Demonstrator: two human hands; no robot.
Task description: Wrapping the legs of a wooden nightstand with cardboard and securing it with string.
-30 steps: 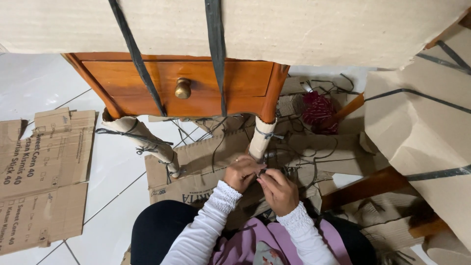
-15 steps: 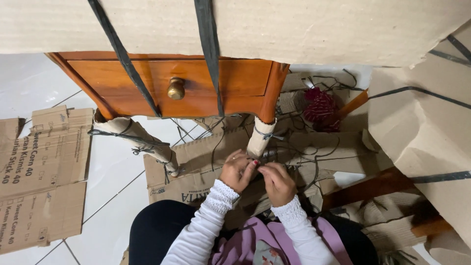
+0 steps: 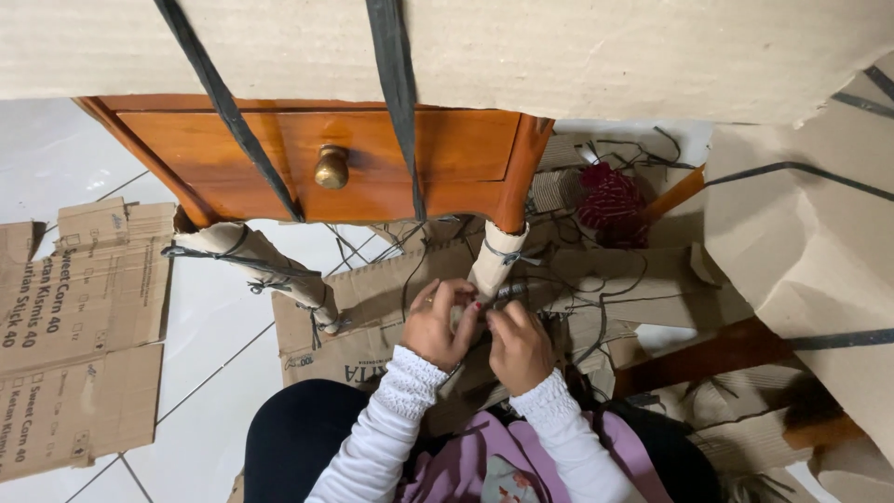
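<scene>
fingers (image 3: pixel 463 300) of both hands being pinched on dark string (image 3: pixel 507 291) | string being held just below wrapped table leg (image 3: pixel 494 259) | leg axis running up-away from hands | left hand (image 3: pixel 438 324) and right hand (image 3: pixel 518 343) touching, equally near

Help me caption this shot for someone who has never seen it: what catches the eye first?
An orange wooden drawer with a brass knob stands at the top centre, crossed by black straps under a sheet of cardboard. Below it, the left hand and right hand work dark string at a paper-wrapped table leg.
</scene>
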